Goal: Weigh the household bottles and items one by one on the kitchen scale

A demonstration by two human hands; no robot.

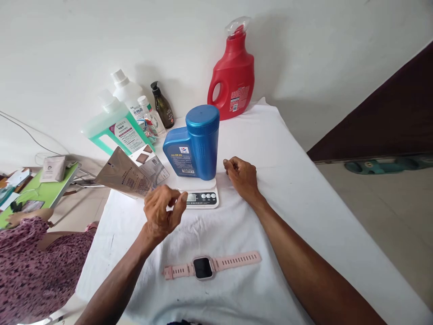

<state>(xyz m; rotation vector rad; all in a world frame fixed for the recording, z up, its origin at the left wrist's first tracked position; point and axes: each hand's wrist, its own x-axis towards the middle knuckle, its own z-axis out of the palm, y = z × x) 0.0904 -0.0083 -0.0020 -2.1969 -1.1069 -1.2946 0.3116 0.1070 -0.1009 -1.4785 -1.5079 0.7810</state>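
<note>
Head view showed the blue bottle (196,143) standing on the small scale (200,193). Left hand (161,212), grip narrow and empty, hovered close; right hand (241,177) rested curled, holding nothing. A nudge could topple it.

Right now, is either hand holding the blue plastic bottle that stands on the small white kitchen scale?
No: the blue plastic bottle stands alone on the small white kitchen scale, with the left hand and right hand both off it.
</note>
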